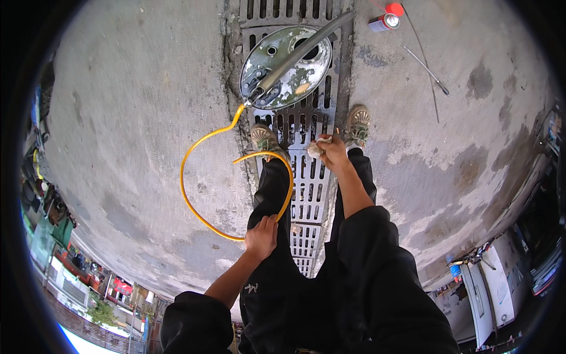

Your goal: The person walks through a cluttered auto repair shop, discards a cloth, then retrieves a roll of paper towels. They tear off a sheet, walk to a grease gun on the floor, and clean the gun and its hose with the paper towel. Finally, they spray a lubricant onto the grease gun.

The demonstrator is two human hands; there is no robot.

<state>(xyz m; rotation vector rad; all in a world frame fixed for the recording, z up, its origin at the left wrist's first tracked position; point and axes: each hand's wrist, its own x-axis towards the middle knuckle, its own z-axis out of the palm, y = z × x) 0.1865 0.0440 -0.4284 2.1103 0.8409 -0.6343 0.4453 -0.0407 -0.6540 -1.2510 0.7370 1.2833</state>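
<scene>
My left hand [261, 237] is closed around a yellow hose [182, 170], which loops over the ground and my left trouser leg. One hose end lies free near my left shoe; the other runs to a fitting at the lower left rim of an oval, worn metal drum or tank [289, 90]. A long grey metal pipe [305, 48] extends from that fitting diagonally across the drum's top, which has round openings. My right hand [334, 152] grips a crumpled whitish cloth or paper [315, 148], beside my right shoe and over the grate. A small thin object shows at its fingers, too small to identify.
The drum stands on a slotted metal drain grate [311, 177] between concrete slabs. An aerosol can [384, 22] and a red cap [394, 9] lie at the upper right. A metal rod with a dark tip [426, 71] lies there across a thin dark rod or wire [431, 84].
</scene>
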